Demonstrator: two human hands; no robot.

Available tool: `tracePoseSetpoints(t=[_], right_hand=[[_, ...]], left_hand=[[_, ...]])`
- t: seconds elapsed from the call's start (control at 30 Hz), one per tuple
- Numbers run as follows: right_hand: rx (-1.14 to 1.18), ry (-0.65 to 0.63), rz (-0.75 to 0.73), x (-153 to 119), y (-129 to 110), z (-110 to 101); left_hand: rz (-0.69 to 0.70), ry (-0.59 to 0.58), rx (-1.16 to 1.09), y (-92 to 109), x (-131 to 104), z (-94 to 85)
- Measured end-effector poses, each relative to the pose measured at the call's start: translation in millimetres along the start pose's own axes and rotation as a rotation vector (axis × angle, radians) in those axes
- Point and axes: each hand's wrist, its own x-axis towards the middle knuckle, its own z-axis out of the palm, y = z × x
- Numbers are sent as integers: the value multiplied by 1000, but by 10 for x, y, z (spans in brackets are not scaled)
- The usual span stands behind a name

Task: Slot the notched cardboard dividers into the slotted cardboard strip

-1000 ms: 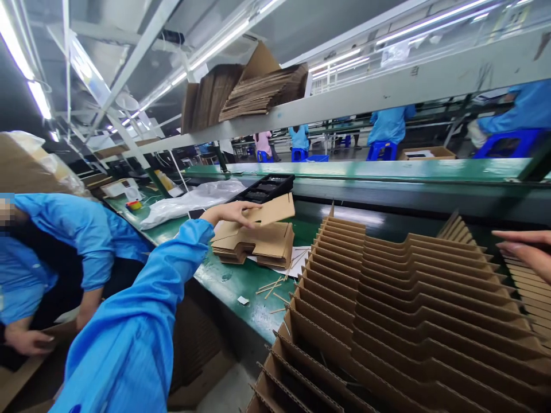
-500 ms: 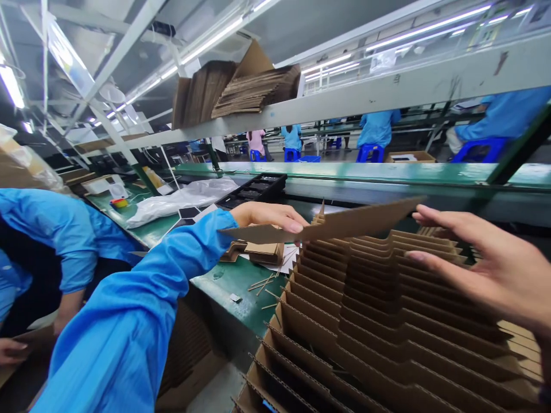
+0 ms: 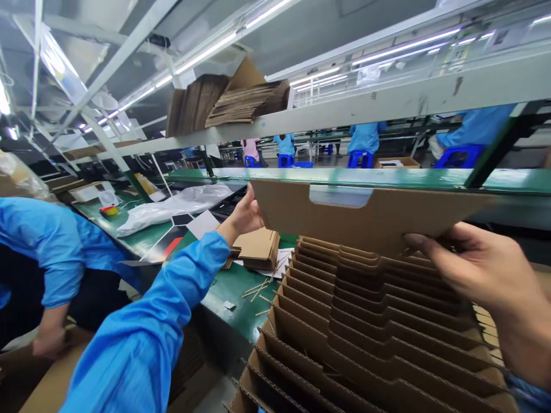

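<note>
Filling five o'clock up close, a cardboard divider (image 3: 357,338) shows row on row of upright panels, dark gaps between them! Eight o'clock: a carton (image 3: 55,381), its inside hidden, beside a co-worker's arm (image 3: 54,315). Up to three o'clock, and it's the notched cardboard sheet (image 3: 383,221), just over the divider's far rows; touching or not, can't tell. Left hand (image 3: 245,217) pinches its left end, right hand (image 3: 482,269) pinches its lower right edge. Way out at two o'clock, an open box (image 3: 411,163) with something white inside!
</note>
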Motion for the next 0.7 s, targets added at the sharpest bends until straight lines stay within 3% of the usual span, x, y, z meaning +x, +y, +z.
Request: tracePoseSetpoints(t=[0.1, 0.3, 0.53, 0.7], right_hand=[[112, -8, 143, 45, 82, 27], [304, -60, 311, 109, 181, 27], [357, -33, 342, 137, 181, 16], [369, -21, 344, 119, 34, 75]], left_hand=[[56, -11, 13, -226, -144, -21], [62, 95, 69, -537, -272, 147], [-111, -20, 203, -568, -329, 123], [-127, -2, 431, -548, -370, 84]])
